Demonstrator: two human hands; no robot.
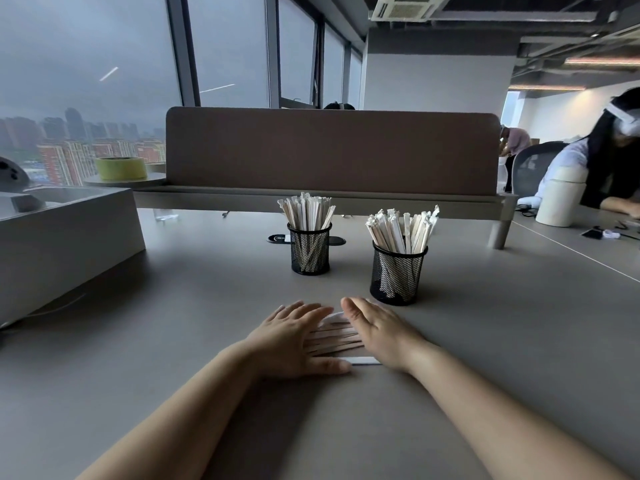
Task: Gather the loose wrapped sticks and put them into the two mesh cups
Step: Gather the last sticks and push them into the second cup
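Observation:
Several loose wrapped sticks [334,337] lie side by side in a small pile on the grey table [173,341], close to me. My left hand [291,341] lies flat against the pile's left side, fingers spread, thumb along its near edge. My right hand [375,329] presses edge-on against the pile's right side, fingers straight. Neither hand grips a stick. Two black mesh cups stand beyond the pile, each packed with upright wrapped sticks: the left cup [310,251] farther back, the right cup [397,277] just past my right fingertips.
A grey box [62,237] stands at the left. A brown desk divider [332,150] runs across the back, with a green tape roll [121,168] to its left. A person [602,161] sits at the right neighbouring desk beside a white container [559,197].

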